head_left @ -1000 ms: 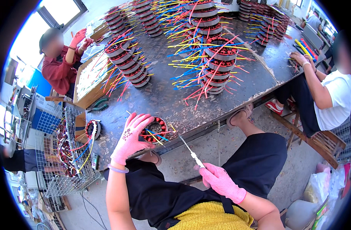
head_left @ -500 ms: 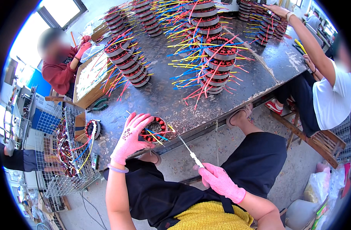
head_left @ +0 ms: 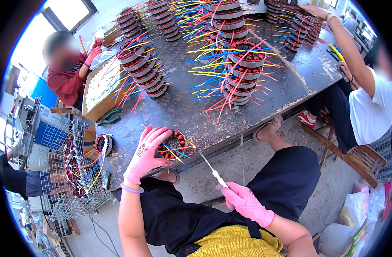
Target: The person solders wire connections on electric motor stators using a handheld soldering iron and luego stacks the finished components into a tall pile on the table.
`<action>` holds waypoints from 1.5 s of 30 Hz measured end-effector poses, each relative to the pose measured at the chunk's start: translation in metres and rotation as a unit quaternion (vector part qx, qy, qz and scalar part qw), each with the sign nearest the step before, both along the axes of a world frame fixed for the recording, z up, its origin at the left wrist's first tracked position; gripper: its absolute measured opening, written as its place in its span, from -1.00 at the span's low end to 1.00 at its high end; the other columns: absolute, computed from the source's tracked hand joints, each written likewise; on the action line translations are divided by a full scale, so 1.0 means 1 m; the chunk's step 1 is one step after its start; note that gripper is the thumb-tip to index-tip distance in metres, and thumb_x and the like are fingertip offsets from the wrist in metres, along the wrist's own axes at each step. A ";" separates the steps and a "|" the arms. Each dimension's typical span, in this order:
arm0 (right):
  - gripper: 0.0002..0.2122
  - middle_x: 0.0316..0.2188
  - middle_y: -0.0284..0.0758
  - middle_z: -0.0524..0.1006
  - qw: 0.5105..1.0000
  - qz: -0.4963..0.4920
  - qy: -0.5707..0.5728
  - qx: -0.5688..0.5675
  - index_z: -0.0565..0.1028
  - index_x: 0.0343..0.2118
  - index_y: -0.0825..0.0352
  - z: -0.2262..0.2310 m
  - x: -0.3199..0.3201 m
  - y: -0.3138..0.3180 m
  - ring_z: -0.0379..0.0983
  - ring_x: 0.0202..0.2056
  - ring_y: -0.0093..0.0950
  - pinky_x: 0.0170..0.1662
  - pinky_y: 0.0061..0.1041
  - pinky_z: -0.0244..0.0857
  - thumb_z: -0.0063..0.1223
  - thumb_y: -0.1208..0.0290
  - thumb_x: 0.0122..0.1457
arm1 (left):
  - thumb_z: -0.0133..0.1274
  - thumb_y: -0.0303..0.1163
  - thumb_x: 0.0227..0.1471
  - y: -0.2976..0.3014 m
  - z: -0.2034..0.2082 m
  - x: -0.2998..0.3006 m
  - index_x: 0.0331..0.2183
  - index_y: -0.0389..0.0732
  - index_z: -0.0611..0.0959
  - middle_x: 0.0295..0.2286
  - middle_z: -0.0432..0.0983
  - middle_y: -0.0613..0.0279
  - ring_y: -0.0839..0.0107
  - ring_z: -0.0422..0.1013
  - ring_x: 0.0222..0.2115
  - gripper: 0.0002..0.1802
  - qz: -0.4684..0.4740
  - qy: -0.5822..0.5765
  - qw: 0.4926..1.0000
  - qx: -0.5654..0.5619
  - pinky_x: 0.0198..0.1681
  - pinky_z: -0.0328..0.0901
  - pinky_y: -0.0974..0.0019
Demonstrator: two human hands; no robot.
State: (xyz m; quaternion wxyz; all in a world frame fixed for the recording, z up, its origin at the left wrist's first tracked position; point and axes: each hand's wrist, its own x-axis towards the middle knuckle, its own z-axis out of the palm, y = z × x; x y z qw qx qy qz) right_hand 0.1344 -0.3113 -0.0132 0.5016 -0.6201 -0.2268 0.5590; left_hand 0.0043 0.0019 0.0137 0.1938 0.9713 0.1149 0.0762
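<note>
A motor stator (head_left: 180, 139), a ring with red windings inside, sits at the table's near edge. Yellow, blue and red lead wires stick out of it toward me. My left hand (head_left: 145, 155), in a pink glove, grips its left side with fingers over the rim and the thumb below. In my right hand (head_left: 248, 204), also pink-gloved, is a hand tool (head_left: 211, 167) with a thin metal shaft and a white section near the grip. The tool's tip is close to the ends of the stator's wires; contact cannot be made out. My palm hides the rest of its handle.
Stacks of stators (head_left: 244, 73) with wires jutting out stand across the dark table (head_left: 286, 92). A loose stator (head_left: 103, 145), green-handled pliers (head_left: 111, 117) and a cardboard box (head_left: 93, 112) lie left, beside a wire basket (head_left: 78, 205). Co-workers sit left and right.
My hands, the stator and the tool stay almost in place. The right co-worker's raised hand has shifted slightly right, and the left co-worker's hands have moved a little.
</note>
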 end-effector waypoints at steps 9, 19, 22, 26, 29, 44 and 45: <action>-0.66 -0.63 -0.38 0.38 1.000 0.003 -0.001 0.012 0.47 -0.03 0.40 -0.005 0.000 0.000 0.33 -0.60 -0.61 -0.47 -0.53 0.23 -0.16 0.22 0.38 | 0.44 -0.27 -0.50 0.000 0.000 0.000 0.13 -0.14 0.47 0.13 0.36 0.15 0.14 0.16 0.24 0.02 -0.001 -0.003 1.000 -0.003 0.40 -0.14 -0.02; -0.66 -0.62 -0.38 0.38 1.000 0.003 0.001 0.016 0.46 -0.02 0.40 -0.004 0.000 0.000 0.32 -0.60 -0.62 -0.47 -0.53 0.23 -0.16 0.22 0.38 | 0.45 -0.30 -0.52 0.000 -0.001 -0.001 0.14 -0.13 0.46 0.15 0.35 0.16 0.12 0.12 0.26 0.04 0.002 0.004 1.000 -0.008 0.40 -0.16 -0.02; -0.66 -0.62 -0.39 0.38 1.000 0.000 0.008 0.012 0.46 -0.02 0.39 -0.004 -0.001 0.000 0.32 -0.59 -0.63 -0.47 -0.54 0.23 -0.16 0.21 0.38 | 0.45 -0.30 -0.52 0.000 -0.001 -0.001 0.14 -0.13 0.46 0.15 0.35 0.16 0.12 0.13 0.26 0.04 0.003 0.003 1.000 -0.006 0.40 -0.15 -0.02; -0.65 -0.61 -0.40 0.39 1.000 -0.003 0.005 0.012 0.47 -0.02 0.40 -0.003 -0.001 0.000 0.32 -0.59 -0.63 -0.47 -0.55 0.22 -0.16 0.21 0.38 | 0.46 -0.30 -0.52 0.000 0.000 -0.001 0.14 -0.14 0.46 0.15 0.35 0.16 0.13 0.13 0.26 0.04 0.002 0.002 1.000 -0.003 0.40 -0.14 -0.02; -0.65 -0.60 -0.41 0.39 1.000 0.007 -0.008 -0.006 0.47 -0.02 0.40 0.000 0.001 0.001 0.31 -0.59 -0.64 -0.47 -0.56 0.22 -0.16 0.20 0.38 | 0.45 -0.31 -0.51 -0.001 0.000 -0.001 0.14 -0.14 0.46 0.15 0.35 0.16 0.14 0.14 0.26 0.03 0.003 0.002 1.000 -0.006 0.40 -0.14 -0.02; -0.65 -0.60 -0.42 0.39 1.000 -0.002 0.013 0.006 0.47 -0.01 0.39 -0.002 -0.001 0.001 0.30 -0.59 -0.65 -0.47 -0.56 0.20 -0.16 0.21 0.38 | 0.44 -0.31 -0.51 -0.002 0.001 0.000 0.14 -0.13 0.46 0.15 0.34 0.16 0.13 0.13 0.26 0.03 0.007 0.006 1.000 -0.014 0.40 -0.16 -0.02; -0.65 -0.60 -0.42 0.39 1.000 -0.003 0.012 0.005 0.47 -0.01 0.39 -0.002 -0.001 0.001 0.30 -0.59 -0.65 -0.47 -0.56 0.20 -0.16 0.21 0.38 | 0.44 -0.30 -0.51 -0.001 0.001 0.000 0.14 -0.13 0.46 0.15 0.34 0.16 0.13 0.13 0.26 0.03 0.007 0.005 1.000 -0.014 0.40 -0.16 -0.02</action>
